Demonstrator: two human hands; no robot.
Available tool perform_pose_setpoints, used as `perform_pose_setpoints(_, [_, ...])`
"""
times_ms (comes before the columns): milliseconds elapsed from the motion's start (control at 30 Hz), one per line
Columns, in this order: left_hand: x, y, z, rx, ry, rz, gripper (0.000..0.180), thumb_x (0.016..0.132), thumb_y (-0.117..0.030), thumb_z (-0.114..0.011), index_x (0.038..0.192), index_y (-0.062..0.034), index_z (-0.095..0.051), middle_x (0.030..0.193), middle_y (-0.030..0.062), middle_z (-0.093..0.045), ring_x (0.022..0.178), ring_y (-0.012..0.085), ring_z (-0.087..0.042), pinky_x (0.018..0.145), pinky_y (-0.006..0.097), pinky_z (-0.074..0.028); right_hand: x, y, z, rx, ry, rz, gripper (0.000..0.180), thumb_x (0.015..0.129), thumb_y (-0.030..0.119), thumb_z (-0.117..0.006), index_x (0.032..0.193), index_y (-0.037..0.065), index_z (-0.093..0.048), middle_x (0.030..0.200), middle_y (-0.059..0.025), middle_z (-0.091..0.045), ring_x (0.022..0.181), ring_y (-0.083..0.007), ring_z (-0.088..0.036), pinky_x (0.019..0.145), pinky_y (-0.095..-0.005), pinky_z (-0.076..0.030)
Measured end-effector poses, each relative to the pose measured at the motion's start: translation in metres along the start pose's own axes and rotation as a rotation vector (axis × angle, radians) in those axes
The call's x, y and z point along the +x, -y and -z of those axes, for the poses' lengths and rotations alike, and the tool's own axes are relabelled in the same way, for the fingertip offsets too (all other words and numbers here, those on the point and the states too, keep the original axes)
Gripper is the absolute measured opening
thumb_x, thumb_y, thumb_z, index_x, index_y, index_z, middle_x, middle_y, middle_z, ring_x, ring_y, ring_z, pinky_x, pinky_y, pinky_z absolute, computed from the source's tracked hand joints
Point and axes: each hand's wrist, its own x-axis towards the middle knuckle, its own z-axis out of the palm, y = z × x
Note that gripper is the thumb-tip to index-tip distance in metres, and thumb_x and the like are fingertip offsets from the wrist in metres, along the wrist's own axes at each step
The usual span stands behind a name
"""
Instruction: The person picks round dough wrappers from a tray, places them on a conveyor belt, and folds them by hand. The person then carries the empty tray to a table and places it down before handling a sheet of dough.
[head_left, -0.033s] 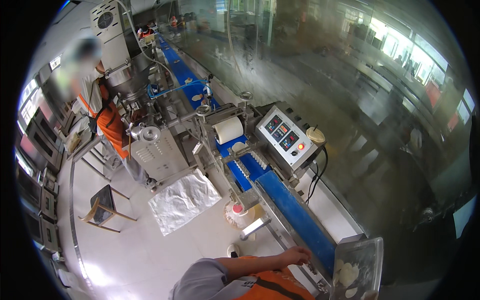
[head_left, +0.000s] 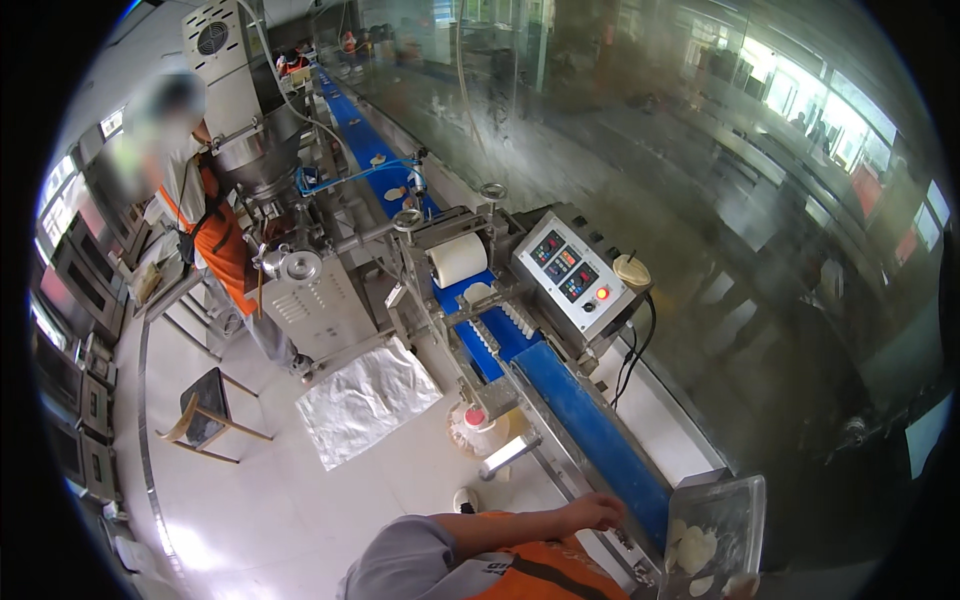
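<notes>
Left hand [head_left: 597, 512] rests with fingers loosely curled, grasping nothing, at the near end of the blue conveyor belt [head_left: 590, 425], just beside the metal tray [head_left: 745, 500] holding pale dough pieces [head_left: 690, 548]; collection stage judged underway, next piece requiring pickup off the belt.

Daylight floods in from windows [head_left: 810, 95] at the upper right, which are blown out to white. A large glass wall [head_left: 640, 200] along the right side is hazy and streaked, throwing back murky reflections. The pale floor [head_left: 200, 540] shows a bright glare patch at the lower left. A crinkled foil sheet [head_left: 365, 400] glints. The fisheye lens bends the blue conveyor belt [head_left: 590, 430] and squeezes everything toward the black circular rim. Far parts look soft, and one person's face is blurred.
</notes>
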Motion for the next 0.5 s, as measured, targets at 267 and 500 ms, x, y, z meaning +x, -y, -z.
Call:
perform_pose_setpoints(267, [0.002,-0.029,-0.069,-0.397,0.249,-0.221,0.051,0.100,-0.042,-0.059,0.138,-0.0092,-0.054,0.118,0.0037,-0.062,0.109,0.0153,-0.059,0.095,0.032,-0.050,-0.171,0.178,0.068,0.321,0.106,1.055,0.025,0.090,0.021,-0.071,0.103,0.000,-0.070,0.085,-0.0149,-0.067,0.080,-0.0298,-0.065,0.074,-0.0406,-0.051])
perform_pose_setpoints(500, [-0.052,-0.062,-0.019,-0.736,0.231,-0.277,0.048,0.100,-0.050,-0.054,0.130,-0.0123,-0.053,0.123,0.0021,-0.057,0.111,0.0176,-0.056,0.098,0.038,-0.046,-0.302,0.266,0.067,0.453,0.550,1.202,0.021,0.082,0.008,-0.073,0.102,0.000,-0.071,0.106,-0.0158,-0.067,0.092,-0.0316,-0.066,0.082,-0.0366,-0.052])
